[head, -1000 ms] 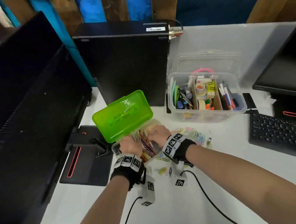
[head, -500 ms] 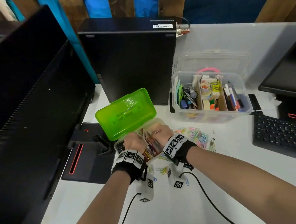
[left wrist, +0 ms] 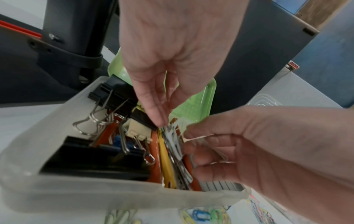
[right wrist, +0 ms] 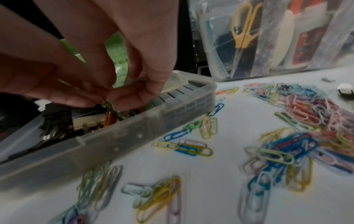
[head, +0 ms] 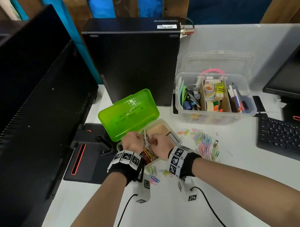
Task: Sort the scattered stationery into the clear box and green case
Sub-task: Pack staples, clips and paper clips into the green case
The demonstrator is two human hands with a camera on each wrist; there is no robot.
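The green case stood open near the tabletop's left edge, its lid tilted up, its frosted tray holding binder clips. The clear box, open and full of pens, sat towards the back edge. Coloured paper clips lay scattered between them.

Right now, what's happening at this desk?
A person is sorting stationery. Both hands are over the open green case: the left hand and right hand pinch a bunch of metal clips above its tray, which already holds binder clips. Many coloured paper clips lie loose on the white desk. The clear box behind them is open and filled with pens and tape.
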